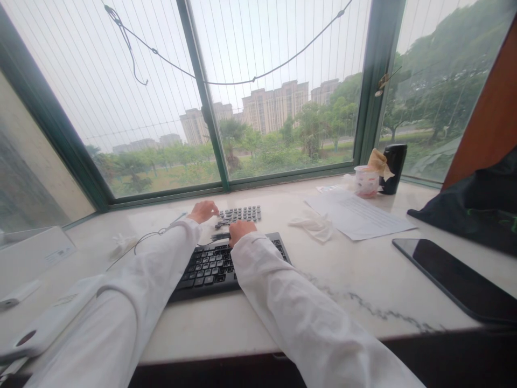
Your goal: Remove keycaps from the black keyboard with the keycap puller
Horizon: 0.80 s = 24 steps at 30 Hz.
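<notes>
A black keyboard (210, 267) lies on the white marble sill in front of me. Just behind it, several loose dark keycaps (241, 214) are laid out in rows. My left hand (203, 210) reaches to the left end of those rows, fingers curled down onto the keycaps. My right hand (241, 229) rests at the keyboard's top edge, fingers bent as if pinching something small that I cannot make out. Both arms wear white sleeves.
A crumpled tissue (315, 225), a printed sheet (357, 214), a cup (367, 180) and a black container (393, 168) sit to the right. A dark tablet (456, 280) lies near the right edge. White devices (36, 253) and a thin cable (149, 236) are at left.
</notes>
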Motion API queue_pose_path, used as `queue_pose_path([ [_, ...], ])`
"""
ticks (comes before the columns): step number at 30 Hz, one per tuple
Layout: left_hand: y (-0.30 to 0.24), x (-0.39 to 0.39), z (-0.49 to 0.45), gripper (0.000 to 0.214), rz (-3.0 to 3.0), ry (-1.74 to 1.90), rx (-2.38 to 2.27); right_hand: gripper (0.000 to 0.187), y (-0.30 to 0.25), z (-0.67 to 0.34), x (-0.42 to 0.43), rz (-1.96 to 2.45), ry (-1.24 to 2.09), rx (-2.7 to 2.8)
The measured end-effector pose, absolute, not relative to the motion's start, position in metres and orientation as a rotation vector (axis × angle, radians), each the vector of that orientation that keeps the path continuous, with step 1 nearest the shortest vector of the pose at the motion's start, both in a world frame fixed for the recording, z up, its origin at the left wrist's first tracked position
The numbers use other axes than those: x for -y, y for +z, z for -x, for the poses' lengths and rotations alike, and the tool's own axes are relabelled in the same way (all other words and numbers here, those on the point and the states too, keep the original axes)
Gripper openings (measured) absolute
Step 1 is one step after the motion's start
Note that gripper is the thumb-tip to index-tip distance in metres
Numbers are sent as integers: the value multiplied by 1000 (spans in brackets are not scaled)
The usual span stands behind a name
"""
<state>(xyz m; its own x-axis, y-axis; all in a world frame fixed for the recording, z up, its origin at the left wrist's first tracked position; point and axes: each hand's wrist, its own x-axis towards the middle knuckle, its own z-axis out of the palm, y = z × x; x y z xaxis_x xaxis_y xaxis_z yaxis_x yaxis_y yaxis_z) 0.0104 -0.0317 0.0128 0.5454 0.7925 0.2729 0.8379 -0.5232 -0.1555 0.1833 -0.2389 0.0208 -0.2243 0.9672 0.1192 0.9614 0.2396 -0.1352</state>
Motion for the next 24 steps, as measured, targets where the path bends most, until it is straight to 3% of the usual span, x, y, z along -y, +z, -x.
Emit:
queue_pose_path([
  [24,12,35,-19,20,2526,-207,1290,34,20,-183,240,1828,8,2332],
])
